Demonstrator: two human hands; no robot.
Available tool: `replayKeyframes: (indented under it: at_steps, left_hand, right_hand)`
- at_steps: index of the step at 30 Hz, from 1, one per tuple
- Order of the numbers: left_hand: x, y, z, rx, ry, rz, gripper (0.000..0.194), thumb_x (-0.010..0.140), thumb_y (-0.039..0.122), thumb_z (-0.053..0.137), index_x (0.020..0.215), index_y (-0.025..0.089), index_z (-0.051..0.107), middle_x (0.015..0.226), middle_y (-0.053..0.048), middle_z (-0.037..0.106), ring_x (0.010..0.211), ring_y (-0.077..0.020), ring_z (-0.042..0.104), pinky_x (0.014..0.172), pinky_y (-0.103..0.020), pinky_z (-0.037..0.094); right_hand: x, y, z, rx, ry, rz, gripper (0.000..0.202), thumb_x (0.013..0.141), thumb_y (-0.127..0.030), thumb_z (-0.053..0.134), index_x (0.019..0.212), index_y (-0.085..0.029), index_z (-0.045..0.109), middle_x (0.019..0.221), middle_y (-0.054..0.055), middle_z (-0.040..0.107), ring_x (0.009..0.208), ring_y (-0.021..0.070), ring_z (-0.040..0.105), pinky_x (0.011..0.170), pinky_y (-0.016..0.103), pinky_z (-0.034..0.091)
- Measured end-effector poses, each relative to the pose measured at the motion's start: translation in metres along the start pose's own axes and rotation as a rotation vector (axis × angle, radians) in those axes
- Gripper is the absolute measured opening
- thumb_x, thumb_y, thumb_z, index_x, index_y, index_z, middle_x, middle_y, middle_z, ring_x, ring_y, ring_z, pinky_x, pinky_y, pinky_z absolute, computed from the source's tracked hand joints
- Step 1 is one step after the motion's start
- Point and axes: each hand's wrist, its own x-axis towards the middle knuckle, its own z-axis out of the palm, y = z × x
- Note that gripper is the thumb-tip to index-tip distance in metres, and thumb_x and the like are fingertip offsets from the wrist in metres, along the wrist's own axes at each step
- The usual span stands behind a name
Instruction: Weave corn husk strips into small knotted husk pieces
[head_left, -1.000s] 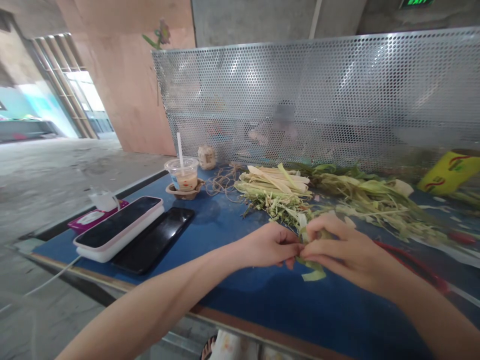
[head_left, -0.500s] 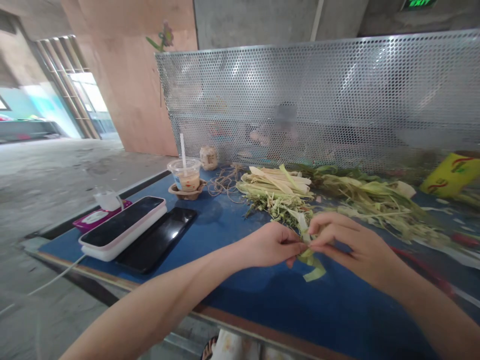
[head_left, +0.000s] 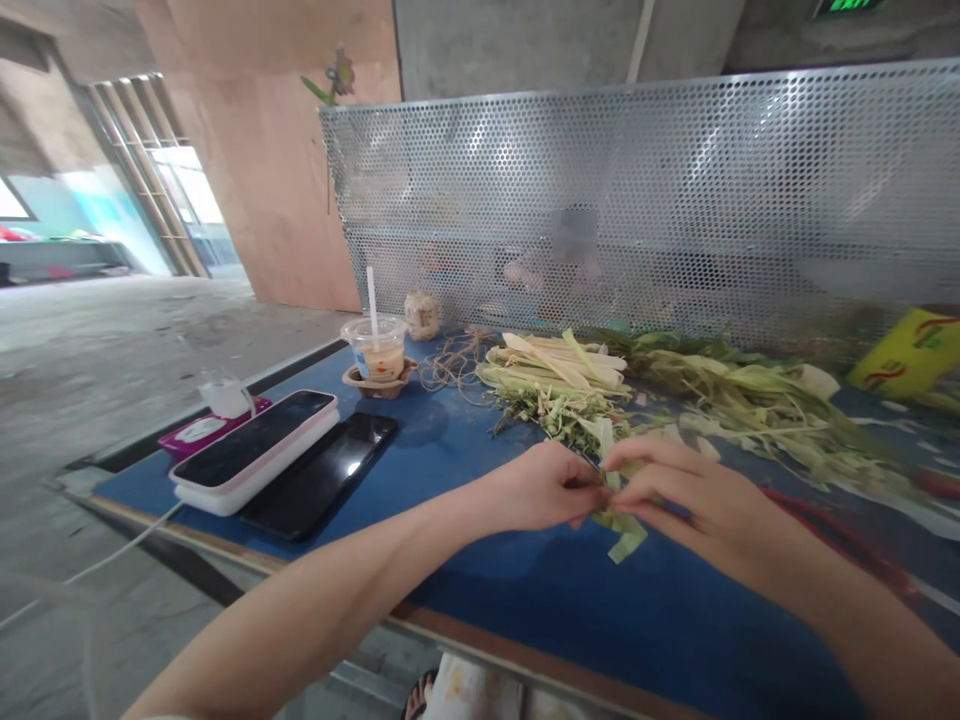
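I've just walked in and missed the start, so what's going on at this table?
At a blue table, a person's left hand and right hand meet at the fingertips around a pale green strip, probably corn husk, with one end hanging below. Just beyond lies a pile of pale husks, with longer green leaves to its right. A plastic drink cup and a black phone sit off to the left.

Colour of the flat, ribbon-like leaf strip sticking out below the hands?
Pale yellowish green: flat, ribbon-like leaf strip, best seen in the head view.
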Motion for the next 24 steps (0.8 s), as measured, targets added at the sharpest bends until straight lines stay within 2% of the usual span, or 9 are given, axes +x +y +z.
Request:
replayKeyframes:
  at_steps: [3,5,9,12,16,21,24]
  left_hand:
    - [0.0003,0.0005,-0.0001,-0.030,-0.011,-0.047,0.025,0.074,0.019,0.042,0.050,0.015,0.047,0.045,0.005,0.046,0.043,-0.0052,0.041,0.049,-0.017,0.032]
    - [0.0006,-0.0006,-0.0007,-0.073,-0.008,-0.067,0.025,0.075,0.021,0.040,0.051,0.015,0.046,0.046,0.004,0.046,0.043,-0.0055,0.041,0.047,-0.017,0.032]
    - [0.0014,-0.0039,-0.0019,-0.092,0.029,-0.048,0.030,0.077,0.029,0.040,0.052,0.015,0.047,0.047,0.004,0.047,0.041,-0.0052,0.040,0.045,-0.017,0.032]
    - [0.0019,-0.0047,-0.0015,-0.101,0.052,-0.056,0.034,0.079,0.034,0.040,0.052,0.015,0.049,0.047,0.003,0.049,0.040,-0.0050,0.039,0.044,-0.017,0.032]
    - [0.0015,-0.0030,-0.0013,-0.125,0.058,-0.052,0.036,0.079,0.032,0.041,0.051,0.014,0.053,0.044,0.003,0.048,0.039,-0.0048,0.037,0.042,-0.017,0.030]
    - [-0.0006,0.0028,-0.0024,-0.290,0.011,-0.058,0.034,0.082,0.029,0.040,0.055,0.013,0.053,0.042,0.005,0.047,0.036,-0.0038,0.034,0.038,-0.017,0.028]
    - [-0.0005,0.0046,-0.0023,-0.365,-0.033,-0.096,0.031,0.082,0.025,0.039,0.056,0.013,0.051,0.047,0.003,0.054,0.036,-0.0033,0.034,0.037,-0.017,0.027]
  right_hand:
    - [0.0025,-0.0012,0.0041,0.027,-0.027,-0.033,0.010,0.085,-0.023,0.046,0.081,-0.023,0.055,0.109,0.006,0.054,0.097,0.0159,0.057,0.081,0.029,0.048]
    - [0.0037,-0.0019,0.0049,0.021,0.014,-0.045,0.008,0.084,-0.023,0.047,0.087,-0.024,0.055,0.113,0.007,0.053,0.103,0.0175,0.055,0.085,0.031,0.047]
    - [0.0052,-0.0017,0.0024,-0.039,0.239,-0.009,0.021,0.083,-0.022,0.049,0.104,-0.023,0.049,0.114,0.010,0.053,0.109,0.0204,0.050,0.085,0.034,0.046]
    - [0.0067,-0.0004,0.0021,-0.074,0.347,-0.040,0.012,0.083,-0.017,0.050,0.092,-0.023,0.053,0.103,0.008,0.056,0.098,0.0185,0.055,0.080,0.032,0.048]
    - [0.0079,0.0006,0.0041,-0.107,0.317,-0.128,0.013,0.082,-0.014,0.051,0.091,-0.023,0.054,0.100,0.007,0.055,0.095,0.0168,0.056,0.078,0.030,0.048]
    - [0.0083,0.0006,0.0053,-0.150,0.427,-0.113,0.013,0.080,-0.012,0.054,0.087,-0.023,0.054,0.092,0.005,0.055,0.087,0.0154,0.056,0.074,0.028,0.048]
    - [0.0086,-0.0006,0.0086,-0.127,0.359,-0.122,0.011,0.081,-0.013,0.052,0.086,-0.022,0.053,0.089,0.004,0.054,0.082,0.0140,0.056,0.072,0.027,0.048]
